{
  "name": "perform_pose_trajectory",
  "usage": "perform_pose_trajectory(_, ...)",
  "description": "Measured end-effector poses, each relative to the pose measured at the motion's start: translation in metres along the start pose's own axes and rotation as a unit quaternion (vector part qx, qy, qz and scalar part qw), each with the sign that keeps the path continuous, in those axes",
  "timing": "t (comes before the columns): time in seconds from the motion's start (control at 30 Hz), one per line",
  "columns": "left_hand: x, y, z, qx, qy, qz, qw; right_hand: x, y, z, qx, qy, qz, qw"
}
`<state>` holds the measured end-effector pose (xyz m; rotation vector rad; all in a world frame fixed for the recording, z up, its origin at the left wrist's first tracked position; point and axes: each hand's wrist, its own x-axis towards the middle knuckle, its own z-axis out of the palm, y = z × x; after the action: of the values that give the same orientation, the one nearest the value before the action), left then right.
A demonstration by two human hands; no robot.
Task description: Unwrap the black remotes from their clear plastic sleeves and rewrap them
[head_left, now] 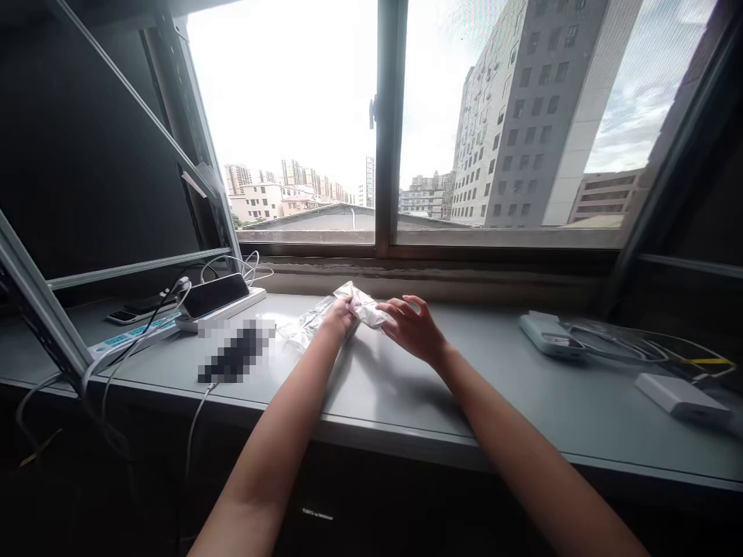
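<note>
Over the bench (493, 394), the left hand (338, 316) grasps a silvery packet (365, 307); the right hand (416, 329) touches it, its grip unclear.

Bright daylight falls through a wide, dark-framed window (389, 131), with a tall grey building (522, 131) outside at right, onto a smooth grey table (487, 348) flanked by metal posts (196, 108) and dark side panels (75, 155).

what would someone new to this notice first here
The bright window with tall buildings, behind the grey tabletop, probably draws the eye first. Next comes the shiny, crinkled packet at centre, gripped by the left hand, with the right hand at its right end.
</note>
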<state>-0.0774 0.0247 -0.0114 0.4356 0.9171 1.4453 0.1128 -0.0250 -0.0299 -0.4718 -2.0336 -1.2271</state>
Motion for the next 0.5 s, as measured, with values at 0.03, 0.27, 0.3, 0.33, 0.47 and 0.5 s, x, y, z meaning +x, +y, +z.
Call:
perform_pose_trajectory(0.03, 0.001, 0.001, -0.001, 0.003, 0.0, 0.002, 1.0, 0.001, 0.0, 0.0, -0.002, 0.006, -0.002, 1.0)
perform_pose_trajectory(0.27, 0.002, 0.005, -0.005, -0.017, -0.025, 0.044, 0.999, 0.005, -0.002, -0.005, 0.004, -0.009, -0.004, 1.0)
perform_pose_trajectory(0.3, 0.001, 0.005, -0.004, -0.038, -0.031, 0.065, 0.997, 0.005, -0.002, -0.006, 0.003, -0.002, 0.005, 1.0)
perform_pose_trajectory(0.33, -0.001, 0.005, -0.003, -0.058, -0.042, 0.085, 0.994, 0.006, -0.001, -0.007, 0.0, 0.004, 0.017, 1.0)
perform_pose_trajectory(0.47, -0.013, -0.002, 0.007, -0.081, -0.141, 0.11, 0.981, 0.005, 0.004, -0.01, -0.012, -0.008, 0.07, 0.997)
perform_pose_trajectory(0.5, -0.016, -0.005, 0.011, -0.076, -0.172, 0.107, 0.976, 0.004, 0.006, -0.01, -0.014, -0.011, 0.081, 0.997)
